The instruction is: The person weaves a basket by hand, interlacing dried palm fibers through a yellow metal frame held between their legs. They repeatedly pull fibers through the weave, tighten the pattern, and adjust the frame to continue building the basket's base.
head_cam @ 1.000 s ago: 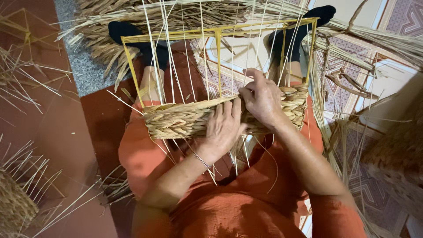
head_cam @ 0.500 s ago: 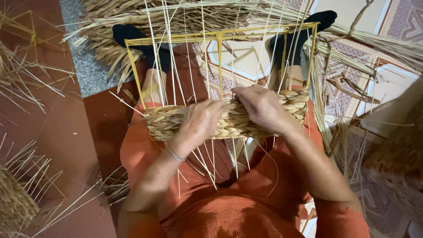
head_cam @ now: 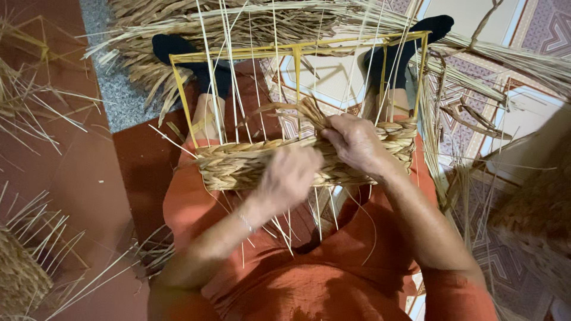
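Tiled floor point(head_cam: 333, 77), straw everywhere. Frame point(head_cam: 297, 50) has only a low woven band point(head_cam: 238, 166) so far; uprights toward 12 o'clock bare. Right hand point(head_cam: 357, 142) pinches a strand point(head_cam: 309, 113); left hand point(head_cam: 288, 175) blurred, grip can't tell.

Two hands, left hand point(head_cam: 289, 175) and right hand point(head_cam: 355, 142), on one woven band point(head_cam: 238, 166); beyond them, one yellow frame point(head_cam: 297, 50) and two black socks point(head_cam: 178, 50).

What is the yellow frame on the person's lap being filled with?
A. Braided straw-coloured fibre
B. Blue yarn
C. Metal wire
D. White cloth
A: bands of braided fibre run across the yellow frame, with the left hand and right hand on them.
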`<control>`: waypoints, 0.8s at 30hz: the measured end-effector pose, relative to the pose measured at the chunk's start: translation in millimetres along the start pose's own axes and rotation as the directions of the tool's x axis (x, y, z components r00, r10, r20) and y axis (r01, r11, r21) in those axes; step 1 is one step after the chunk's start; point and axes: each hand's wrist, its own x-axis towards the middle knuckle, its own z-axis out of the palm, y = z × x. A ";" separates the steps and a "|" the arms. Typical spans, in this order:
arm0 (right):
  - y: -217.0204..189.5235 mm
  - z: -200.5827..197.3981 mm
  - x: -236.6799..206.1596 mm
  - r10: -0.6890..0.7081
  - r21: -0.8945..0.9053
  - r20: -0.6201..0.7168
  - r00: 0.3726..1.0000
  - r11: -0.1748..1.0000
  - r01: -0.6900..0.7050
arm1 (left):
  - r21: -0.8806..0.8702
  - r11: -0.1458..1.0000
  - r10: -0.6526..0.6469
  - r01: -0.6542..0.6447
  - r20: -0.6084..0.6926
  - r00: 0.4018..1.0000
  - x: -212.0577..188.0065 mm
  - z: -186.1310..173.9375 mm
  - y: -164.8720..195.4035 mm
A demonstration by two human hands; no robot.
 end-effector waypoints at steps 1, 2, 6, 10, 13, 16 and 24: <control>-0.7 -2.0 -0.7 -0.016 0.006 0.000 1.000 1.000 0.016 | -0.056 0.991 -0.126 0.124 -0.034 0.991 3.5 6.5 -10.2; -1.7 -3.9 -0.9 -0.033 0.011 -0.004 0.999 0.999 0.033 | -0.116 0.964 -0.249 0.241 -0.063 0.967 10.9 12.4 -23.6; -5.5 -9.3 -1.5 -0.082 0.026 0.008 0.997 0.996 0.082 | -0.187 0.603 -0.581 0.776 0.563 0.587 51.8 30.7 -47.8; -6.8 -10.1 -2.0 -0.115 -0.001 -0.023 0.993 0.993 0.115 | -0.501 0.613 -0.600 0.610 0.207 0.773 53.6 34.3 -47.3; -7.2 -6.1 0.2 -0.140 0.069 -0.075 0.987 0.987 0.145 | -0.807 0.196 -0.714 0.557 0.271 0.645 26.1 31.6 -34.7; -7.6 1.2 6.6 -0.078 0.067 -0.089 0.993 0.994 0.084 | -0.916 0.046 -0.687 0.399 0.261 0.678 -3.7 19.8 -15.7; -6.7 10.2 12.4 -0.144 -0.027 -0.079 0.986 0.989 0.143 | -0.780 0.314 -0.572 0.541 0.299 0.764 -7.7 -11.5 -5.1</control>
